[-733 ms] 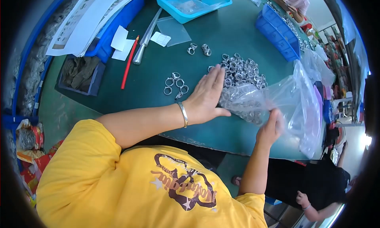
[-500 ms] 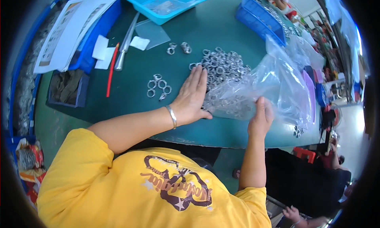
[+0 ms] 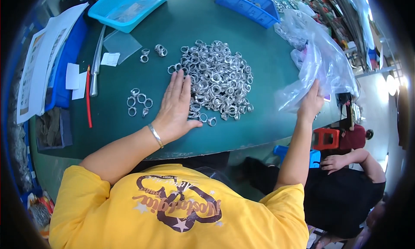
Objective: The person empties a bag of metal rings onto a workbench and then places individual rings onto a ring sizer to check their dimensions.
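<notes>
- Left of centre in the frame, the left hand (image 3: 173, 113) lies flat, holding nothing, against the ring pile (image 3: 218, 78); dragging leftward could mix it into the small ring cluster (image 3: 145, 112).
- Right of centre, the right hand (image 3: 311, 104) grasps the clear bag (image 3: 329, 67); any ring caught in its folds might drop if shaken.
- Mid-frame, the ring pile sits heaped on the green table (image 3: 255, 128); a push could roll rings over its near edge.
</notes>
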`<act>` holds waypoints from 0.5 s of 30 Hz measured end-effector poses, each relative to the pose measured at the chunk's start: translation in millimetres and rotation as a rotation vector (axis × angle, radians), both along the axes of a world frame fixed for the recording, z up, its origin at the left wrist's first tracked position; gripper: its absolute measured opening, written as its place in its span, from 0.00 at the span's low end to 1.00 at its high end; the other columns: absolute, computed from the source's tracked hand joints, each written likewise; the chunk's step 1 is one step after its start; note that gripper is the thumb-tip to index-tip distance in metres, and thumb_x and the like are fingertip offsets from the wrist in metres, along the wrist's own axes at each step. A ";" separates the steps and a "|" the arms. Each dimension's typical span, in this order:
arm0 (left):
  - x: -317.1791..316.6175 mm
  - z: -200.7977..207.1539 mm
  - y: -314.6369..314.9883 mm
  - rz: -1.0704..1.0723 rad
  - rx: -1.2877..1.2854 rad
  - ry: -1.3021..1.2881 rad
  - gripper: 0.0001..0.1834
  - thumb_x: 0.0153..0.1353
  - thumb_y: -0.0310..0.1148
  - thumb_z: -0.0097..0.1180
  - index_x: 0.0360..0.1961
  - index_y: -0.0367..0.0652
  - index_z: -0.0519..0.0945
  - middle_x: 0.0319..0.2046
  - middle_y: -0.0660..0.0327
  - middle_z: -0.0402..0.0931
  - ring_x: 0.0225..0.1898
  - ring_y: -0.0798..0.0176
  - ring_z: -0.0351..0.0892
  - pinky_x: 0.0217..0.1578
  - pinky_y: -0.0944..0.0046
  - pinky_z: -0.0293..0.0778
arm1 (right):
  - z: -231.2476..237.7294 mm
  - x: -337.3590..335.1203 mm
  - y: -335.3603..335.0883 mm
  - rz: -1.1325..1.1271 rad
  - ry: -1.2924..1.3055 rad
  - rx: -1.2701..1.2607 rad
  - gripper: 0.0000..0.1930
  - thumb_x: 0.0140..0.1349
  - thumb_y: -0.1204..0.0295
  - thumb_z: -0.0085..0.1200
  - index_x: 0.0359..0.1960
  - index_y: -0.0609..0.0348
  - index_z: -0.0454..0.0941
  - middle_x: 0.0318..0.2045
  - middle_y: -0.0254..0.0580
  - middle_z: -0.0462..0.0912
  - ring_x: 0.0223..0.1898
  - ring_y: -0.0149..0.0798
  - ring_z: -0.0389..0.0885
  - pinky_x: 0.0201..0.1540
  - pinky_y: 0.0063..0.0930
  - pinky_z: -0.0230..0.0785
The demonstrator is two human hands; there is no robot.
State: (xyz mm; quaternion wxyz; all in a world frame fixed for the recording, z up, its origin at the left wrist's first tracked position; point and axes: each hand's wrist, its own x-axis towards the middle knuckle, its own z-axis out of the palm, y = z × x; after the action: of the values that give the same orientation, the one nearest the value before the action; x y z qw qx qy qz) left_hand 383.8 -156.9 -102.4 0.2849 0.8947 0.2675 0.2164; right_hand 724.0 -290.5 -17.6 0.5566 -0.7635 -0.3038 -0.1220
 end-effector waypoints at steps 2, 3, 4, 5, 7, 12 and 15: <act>0.4 1.8 -0.5 -0.021 -0.008 -0.010 0.62 0.35 0.39 0.73 0.63 0.31 0.42 0.64 0.38 0.37 0.67 0.39 0.36 0.64 0.52 0.42 | 0.8 36.7 -14.0 -0.063 -0.327 -0.155 0.23 0.61 0.54 0.48 0.46 0.63 0.70 0.33 0.39 0.78 0.31 0.40 0.77 0.35 0.28 0.68; -0.3 2.8 0.3 -0.027 -0.019 -0.015 0.60 0.35 0.39 0.72 0.63 0.30 0.44 0.64 0.37 0.38 0.67 0.38 0.37 0.64 0.51 0.43 | 2.6 42.1 -14.6 -0.306 -0.478 -0.384 0.23 0.59 0.57 0.51 0.49 0.63 0.68 0.36 0.42 0.78 0.34 0.43 0.77 0.37 0.31 0.67; 0.2 4.7 1.0 -0.030 -0.035 -0.003 0.60 0.35 0.38 0.72 0.63 0.30 0.44 0.64 0.38 0.38 0.67 0.39 0.37 0.64 0.51 0.43 | 3.1 46.5 -14.3 -0.552 -0.624 -0.613 0.25 0.57 0.61 0.53 0.53 0.63 0.66 0.38 0.46 0.78 0.38 0.45 0.76 0.40 0.33 0.67; 0.8 4.9 1.5 -0.030 -0.034 -0.007 0.60 0.35 0.38 0.72 0.63 0.30 0.44 0.64 0.38 0.38 0.67 0.39 0.37 0.64 0.51 0.43 | 0.8 48.2 -14.8 -0.553 -0.627 -0.611 0.25 0.57 0.61 0.53 0.53 0.63 0.66 0.38 0.46 0.78 0.38 0.45 0.76 0.40 0.33 0.67; -2.3 4.4 3.3 -0.040 -0.038 0.001 0.60 0.35 0.39 0.72 0.63 0.30 0.44 0.64 0.38 0.38 0.67 0.39 0.37 0.64 0.51 0.42 | -5.0 34.2 -4.1 -0.524 -0.701 -1.023 0.32 0.54 0.61 0.55 0.59 0.59 0.60 0.49 0.51 0.71 0.50 0.52 0.70 0.48 0.42 0.61; -1.4 8.7 12.2 0.032 0.001 -0.085 0.52 0.49 0.51 0.60 0.63 0.30 0.45 0.64 0.38 0.39 0.66 0.38 0.37 0.63 0.46 0.40 | -28.6 -3.4 53.1 0.230 -0.871 -0.585 0.22 0.58 0.66 0.51 0.53 0.59 0.68 0.52 0.49 0.70 0.54 0.51 0.66 0.54 0.43 0.57; 15.0 11.4 31.0 0.069 -0.010 -0.035 0.46 0.54 0.50 0.55 0.63 0.30 0.48 0.63 0.38 0.42 0.66 0.38 0.38 0.63 0.46 0.40 | -40.8 -39.6 106.3 0.891 -0.255 -0.566 0.15 0.63 0.68 0.44 0.49 0.57 0.73 0.54 0.49 0.68 0.57 0.48 0.65 0.58 0.35 0.57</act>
State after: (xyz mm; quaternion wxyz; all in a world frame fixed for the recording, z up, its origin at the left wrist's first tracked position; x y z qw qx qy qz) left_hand 398.8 -125.9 -91.0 0.2862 0.8797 0.2942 0.2403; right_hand 684.4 -184.1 -58.4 0.2860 -0.6599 -0.6842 0.1209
